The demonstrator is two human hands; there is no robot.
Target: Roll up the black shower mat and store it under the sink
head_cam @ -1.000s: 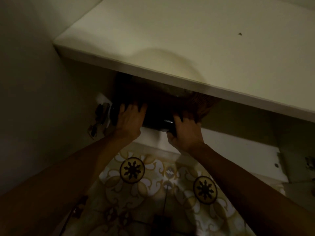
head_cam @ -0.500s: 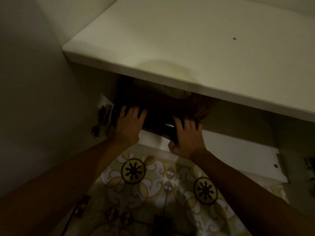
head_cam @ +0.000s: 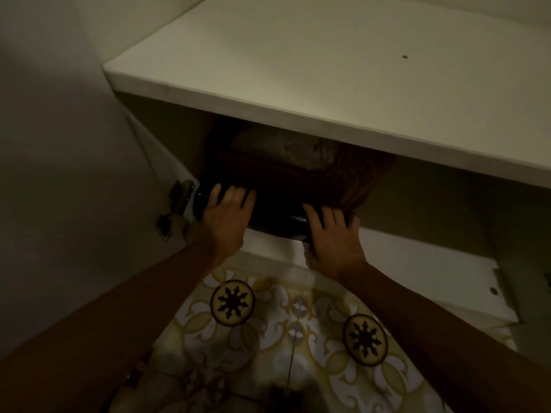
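With both hands, left hand [head_cam: 227,219] and right hand [head_cam: 333,237], spread flat, we are pushing the rolled black mat [head_cam: 275,214] under the counter [head_cam: 328,93] toward twelve o'clock; next, letting go.

Rolled mat [head_cam: 277,214] under countertop [head_cam: 343,84], on cabinet floor [head_cam: 417,257], basket [head_cam: 343,177] behind it

A dim, yellowish picture, soft and grainy throughout. The countertop [head_cam: 343,84] catches the most light; the cabinet opening beneath is deep shadow. Wide-angle bending shows at the edges.
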